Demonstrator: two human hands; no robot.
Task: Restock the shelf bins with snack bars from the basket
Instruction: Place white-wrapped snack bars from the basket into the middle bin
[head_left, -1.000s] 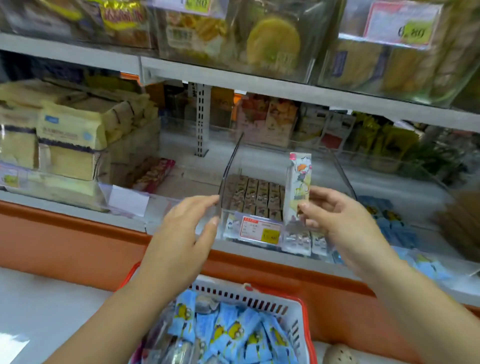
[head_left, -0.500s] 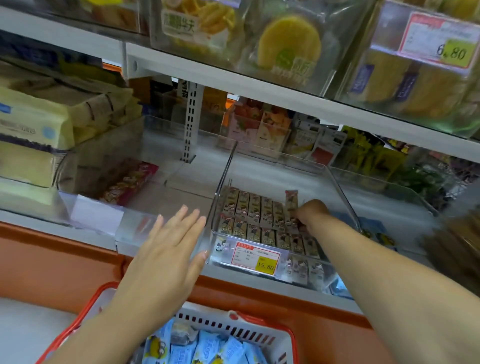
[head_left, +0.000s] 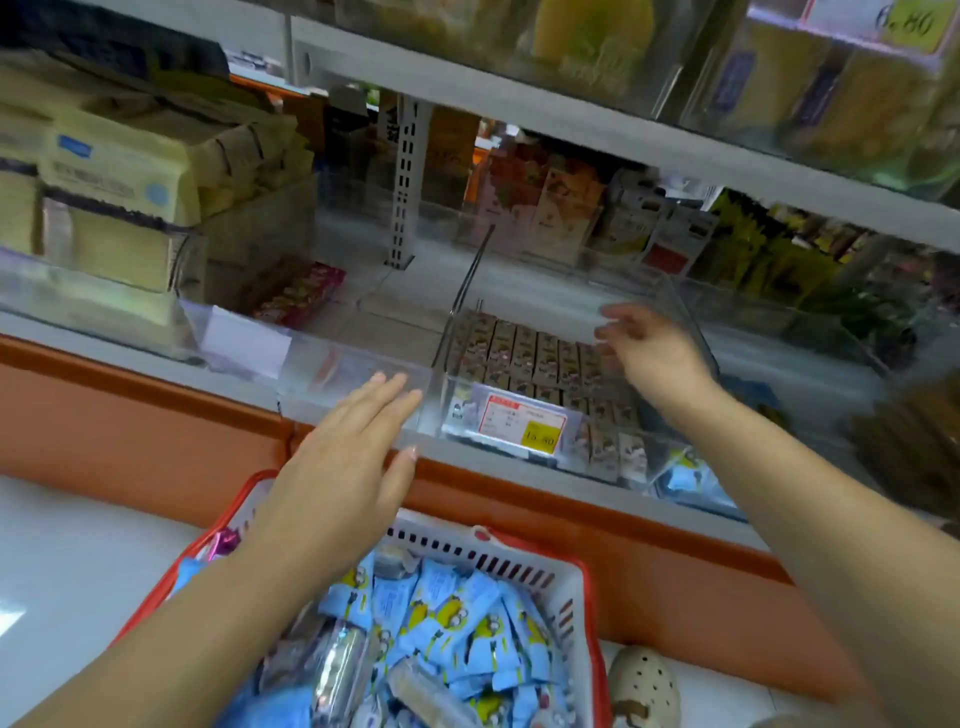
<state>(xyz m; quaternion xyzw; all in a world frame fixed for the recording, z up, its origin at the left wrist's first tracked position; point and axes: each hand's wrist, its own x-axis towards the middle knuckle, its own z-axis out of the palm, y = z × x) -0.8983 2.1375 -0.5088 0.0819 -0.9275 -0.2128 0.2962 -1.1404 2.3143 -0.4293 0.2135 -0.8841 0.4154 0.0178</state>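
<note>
A clear plastic bin (head_left: 457, 322) on the lower shelf holds rows of brown snack bars (head_left: 530, 353), with a price tag (head_left: 522, 422) on its front. My right hand (head_left: 649, 348) hovers over the bin's right side, fingers loosely spread and holding nothing. My left hand (head_left: 343, 457) is flat with straight fingers, in front of the clear bin (head_left: 358, 379) to the left. Below, a red and white basket (head_left: 566, 577) holds several blue-wrapped snack bars (head_left: 457, 613) and a few silver ones (head_left: 337, 665).
Yellow packets (head_left: 119, 171) are stacked in the bin at far left. Red packets (head_left: 301, 291) lie behind the left bin. More packets stand at the shelf's back. Blue packets (head_left: 685, 473) sit right of the centre bin. An orange ledge (head_left: 156, 415) runs below the shelf.
My right hand set the tall snack bar into the centre bin and has lifted out with nothing in it. My left hand stayed flat by the left bin.
</note>
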